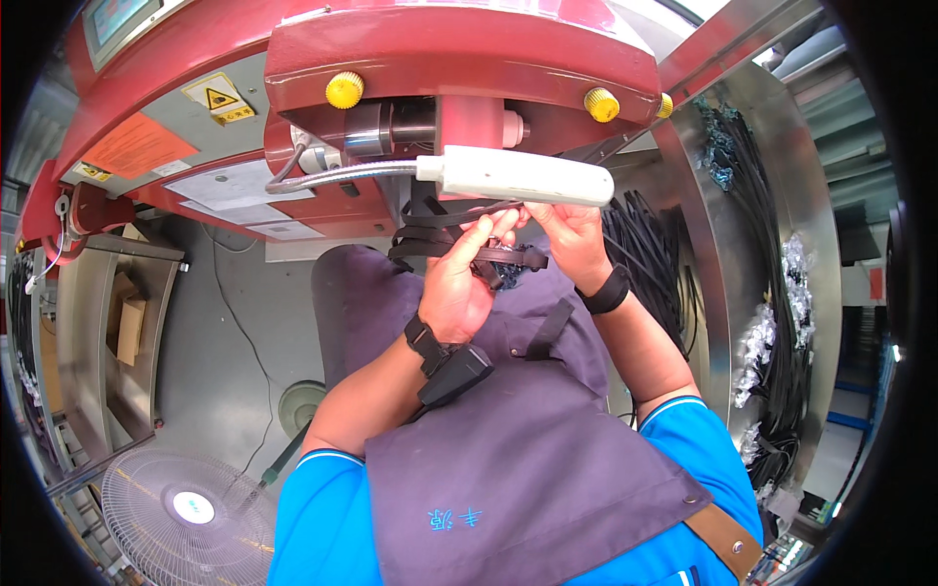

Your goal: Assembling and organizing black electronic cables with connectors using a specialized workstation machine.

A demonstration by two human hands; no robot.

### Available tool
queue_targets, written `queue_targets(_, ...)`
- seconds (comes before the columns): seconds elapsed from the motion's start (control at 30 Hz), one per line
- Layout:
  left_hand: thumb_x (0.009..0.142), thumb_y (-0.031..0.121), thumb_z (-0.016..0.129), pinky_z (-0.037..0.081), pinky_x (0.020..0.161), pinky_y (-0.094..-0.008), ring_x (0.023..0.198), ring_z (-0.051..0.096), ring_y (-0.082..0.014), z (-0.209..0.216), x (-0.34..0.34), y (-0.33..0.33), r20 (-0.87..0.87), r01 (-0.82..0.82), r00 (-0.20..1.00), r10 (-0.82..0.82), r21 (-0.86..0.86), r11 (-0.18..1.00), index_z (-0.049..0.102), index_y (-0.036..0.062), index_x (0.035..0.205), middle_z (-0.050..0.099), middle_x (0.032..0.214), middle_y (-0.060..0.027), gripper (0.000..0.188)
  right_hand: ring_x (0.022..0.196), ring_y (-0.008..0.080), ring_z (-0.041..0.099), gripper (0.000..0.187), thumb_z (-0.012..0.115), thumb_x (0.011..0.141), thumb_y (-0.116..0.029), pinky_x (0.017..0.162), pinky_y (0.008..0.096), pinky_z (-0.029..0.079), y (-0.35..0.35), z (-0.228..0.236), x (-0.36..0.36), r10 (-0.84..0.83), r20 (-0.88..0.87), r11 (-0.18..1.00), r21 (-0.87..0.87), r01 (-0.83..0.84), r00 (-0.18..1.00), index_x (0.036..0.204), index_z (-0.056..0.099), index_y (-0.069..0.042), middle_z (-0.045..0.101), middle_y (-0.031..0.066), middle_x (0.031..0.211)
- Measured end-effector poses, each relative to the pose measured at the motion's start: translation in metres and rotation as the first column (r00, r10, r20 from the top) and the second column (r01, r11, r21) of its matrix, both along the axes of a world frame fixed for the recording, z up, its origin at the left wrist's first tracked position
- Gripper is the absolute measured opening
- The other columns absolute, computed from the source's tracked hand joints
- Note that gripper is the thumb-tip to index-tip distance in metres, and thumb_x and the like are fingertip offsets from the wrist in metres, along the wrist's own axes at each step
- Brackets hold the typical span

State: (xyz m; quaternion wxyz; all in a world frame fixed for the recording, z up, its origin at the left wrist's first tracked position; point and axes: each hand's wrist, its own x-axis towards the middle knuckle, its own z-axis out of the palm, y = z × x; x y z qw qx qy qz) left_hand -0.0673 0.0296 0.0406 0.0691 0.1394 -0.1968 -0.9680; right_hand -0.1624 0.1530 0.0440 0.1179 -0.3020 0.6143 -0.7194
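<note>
My left hand (457,293) is closed round a bundle of narrow dark brown straps (430,238), with its thumb and fingertips pinching near one strap's end. Loops of the bundle hang out to the left and below the fingers. My right hand (575,239) is closed at the same strap, its thumb and forefinger meeting just under a white lamp head (528,177) that covers part of the fingertips. Between the hands, small dark blue bits (510,276) show at the straps' ends. A purple apron (489,449) lies across my lap beneath them.
A red machine (459,59) with yellow knobs (345,90) stands right in front. Many black straps (640,244) hang to the right, beside a metal trough (821,195) holding more straps. A fan (147,488) stands at lower left, near a metal shelf (147,342).
</note>
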Motion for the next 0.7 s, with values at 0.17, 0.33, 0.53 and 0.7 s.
queue_targets(0.17, 0.093, 0.013, 0.055, 0.05, 0.079, -0.0304, 0.091, 0.061, -0.0178, -0.002, 0.005, -0.002, 0.037, -0.012, 0.999, 0.008, 0.101, 0.995, 0.057, 0.0012, 0.109, 0.064, 0.103, -0.0107, 0.02, 0.072, 0.0196, 0.058, 0.015, 0.06, 0.081, 0.004, 0.066, 0.0282, 0.048, 0.009, 0.012, 0.003, -0.053, -0.456, 0.951, 0.25, 0.185, 0.888, 0.095, 0.064, 0.0, 0.059, 0.0083, 0.083)
queue_targets(0.33, 0.091, 0.013, 0.059, 0.051, 0.079, -0.0304, 0.086, 0.061, -0.0156, -0.013, 0.007, -0.01, 0.116, 0.054, 0.991, -0.064, 0.092, 0.994, 0.056, 0.0038, 0.113, 0.063, 0.1, -0.0092, 0.024, 0.076, 0.025, 0.06, 0.027, 0.067, 0.069, 0.005, 0.065, 0.0332, 0.05, 0.014, 0.029, 0.002, 0.149, -0.808, 0.927, 0.315, 0.204, 0.57, 0.095, 0.066, -0.003, 0.062, 0.0102, 0.087)
queue_targets(0.53, 0.09, 0.008, 0.059, 0.049, 0.084, -0.0304, 0.089, 0.059, -0.0142, -0.019, 0.007, -0.009, 0.133, 0.014, 0.991, -0.019, 0.038, 0.999, 0.054, 0.0044, 0.116, 0.062, 0.106, -0.0085, 0.027, 0.067, 0.0088, 0.055, 0.018, 0.065, 0.085, -0.012, 0.059, 0.0241, 0.046, 0.013, 0.028, 0.014, 0.038, -0.195, 0.905, 0.423, 0.049, 0.98, 0.097, 0.064, 0.001, 0.061, 0.0066, 0.083)
queue_targets(0.7, 0.089, 0.006, 0.06, 0.047, 0.086, -0.0304, 0.09, 0.059, -0.0143, -0.016, 0.008, -0.006, 0.152, -0.031, 0.988, 0.026, 0.034, 0.999, 0.054, 0.0042, 0.116, 0.061, 0.11, -0.0088, 0.027, 0.065, 0.0067, 0.055, 0.012, 0.061, 0.088, -0.01, 0.053, 0.0225, 0.046, 0.01, 0.03, 0.014, 0.01, 0.051, 0.859, 0.51, -0.035, 0.999, 0.093, 0.061, 0.001, 0.06, 0.0032, 0.082)
